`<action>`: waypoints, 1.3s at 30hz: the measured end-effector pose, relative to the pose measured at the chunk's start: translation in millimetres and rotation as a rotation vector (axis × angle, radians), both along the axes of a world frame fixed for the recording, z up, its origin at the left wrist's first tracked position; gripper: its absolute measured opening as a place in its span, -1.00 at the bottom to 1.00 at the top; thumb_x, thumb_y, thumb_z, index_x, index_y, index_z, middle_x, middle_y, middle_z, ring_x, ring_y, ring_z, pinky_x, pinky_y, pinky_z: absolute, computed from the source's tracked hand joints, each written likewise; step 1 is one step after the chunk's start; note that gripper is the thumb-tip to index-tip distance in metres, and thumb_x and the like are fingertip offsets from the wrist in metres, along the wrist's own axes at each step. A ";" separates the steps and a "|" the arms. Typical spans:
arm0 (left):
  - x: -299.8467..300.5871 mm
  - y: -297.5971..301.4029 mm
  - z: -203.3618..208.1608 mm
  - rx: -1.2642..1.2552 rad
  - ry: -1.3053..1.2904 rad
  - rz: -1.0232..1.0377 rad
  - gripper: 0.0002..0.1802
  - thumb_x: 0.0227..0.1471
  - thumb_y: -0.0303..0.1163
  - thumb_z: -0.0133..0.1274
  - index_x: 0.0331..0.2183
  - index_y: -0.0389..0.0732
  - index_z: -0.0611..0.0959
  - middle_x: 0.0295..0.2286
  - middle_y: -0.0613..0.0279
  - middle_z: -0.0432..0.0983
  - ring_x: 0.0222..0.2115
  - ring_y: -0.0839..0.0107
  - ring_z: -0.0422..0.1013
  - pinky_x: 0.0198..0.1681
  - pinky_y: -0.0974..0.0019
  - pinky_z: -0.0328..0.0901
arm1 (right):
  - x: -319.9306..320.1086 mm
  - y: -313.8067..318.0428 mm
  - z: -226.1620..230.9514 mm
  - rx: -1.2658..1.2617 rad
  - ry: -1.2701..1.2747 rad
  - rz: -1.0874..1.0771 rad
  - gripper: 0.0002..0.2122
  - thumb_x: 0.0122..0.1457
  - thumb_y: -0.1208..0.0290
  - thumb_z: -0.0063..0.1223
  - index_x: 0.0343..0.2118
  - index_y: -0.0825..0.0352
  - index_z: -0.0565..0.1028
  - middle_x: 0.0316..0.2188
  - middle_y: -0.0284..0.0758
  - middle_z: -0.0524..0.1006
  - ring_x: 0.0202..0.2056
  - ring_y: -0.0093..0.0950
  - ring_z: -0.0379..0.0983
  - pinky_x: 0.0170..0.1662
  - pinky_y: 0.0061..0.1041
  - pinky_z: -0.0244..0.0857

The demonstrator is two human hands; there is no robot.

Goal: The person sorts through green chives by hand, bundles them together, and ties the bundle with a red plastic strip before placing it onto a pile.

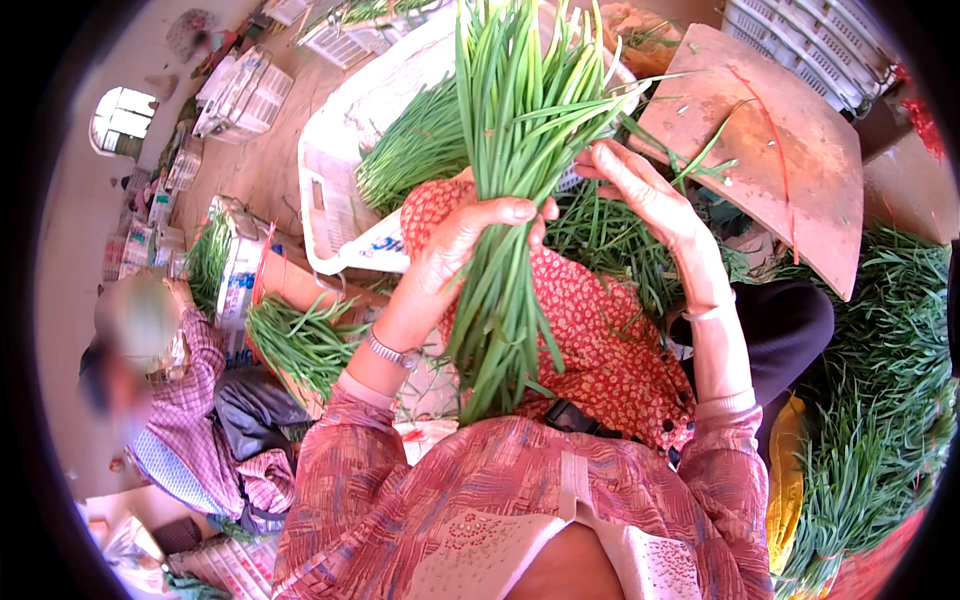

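Observation:
A thick bunch of garlic chives (508, 130) stands upright before me, pale stems up and darker leaf tips hanging toward my lap. My left hand (447, 243) is wrapped round its middle, thumb across the front. Beside the bunch, to the right, my right hand (648, 195) is raised with fingers stretched out, the fingertips near a few stray leaves. Whether they touch the leaves I cannot tell. Behind the bunch sits a white plastic basket (318, 215), with another bundle of chives (420, 145) lying in it. Loose leaves (615, 235) lie below my right hand.
At the upper right is a wooden board (770, 150) with a red string on it. A large heap of chives (880, 370) spreads along my right. A co-worker (200, 390) sits at the left near another chive bundle (300, 335). White crates (245, 95) stand farther back.

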State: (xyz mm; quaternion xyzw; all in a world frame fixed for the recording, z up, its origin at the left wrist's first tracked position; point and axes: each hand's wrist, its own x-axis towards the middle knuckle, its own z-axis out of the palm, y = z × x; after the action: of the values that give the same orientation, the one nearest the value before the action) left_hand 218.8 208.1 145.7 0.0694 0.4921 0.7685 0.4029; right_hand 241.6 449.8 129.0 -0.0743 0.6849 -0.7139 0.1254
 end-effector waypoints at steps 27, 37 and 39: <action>-106.1 28.1 3.9 0.322 0.015 0.010 -0.27 0.03 -0.16 0.20 0.14 -0.31 0.36 0.02 -0.08 0.43 0.01 0.14 0.42 0.12 0.03 0.31 | 3.4 -45.6 -1.3 -0.531 -0.229 0.100 -0.39 0.10 0.19 0.29 0.15 0.36 0.33 -0.08 -0.30 0.54 -0.13 -0.49 0.52 -0.02 -0.43 0.42; -96.1 27.2 -2.1 0.392 0.070 -0.030 -0.36 0.02 -0.40 0.15 0.14 -0.28 0.35 -0.03 -0.08 0.46 -0.05 0.13 0.47 0.07 0.06 0.38 | 0.9 -24.8 12.6 -0.566 -0.154 -0.132 -0.34 0.15 0.14 0.23 0.22 0.37 0.25 0.05 -0.27 0.44 0.02 -0.49 0.41 0.11 -0.48 0.30; -96.7 31.2 -4.2 0.379 0.056 0.001 -0.37 0.02 -0.41 0.15 0.13 -0.27 0.37 -0.03 -0.07 0.47 -0.06 0.12 0.47 0.06 0.06 0.39 | -9.6 -27.0 11.5 -0.529 -0.176 -0.211 -0.51 0.20 0.17 0.18 0.09 0.36 0.39 -0.07 -0.31 0.53 -0.08 -0.54 0.46 0.02 -0.52 0.35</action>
State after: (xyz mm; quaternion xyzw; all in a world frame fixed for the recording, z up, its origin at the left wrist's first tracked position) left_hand 122.1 239.3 141.5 0.1652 0.3494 0.8456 0.3682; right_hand 232.0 422.9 140.4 0.0294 0.4656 -0.8803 0.0859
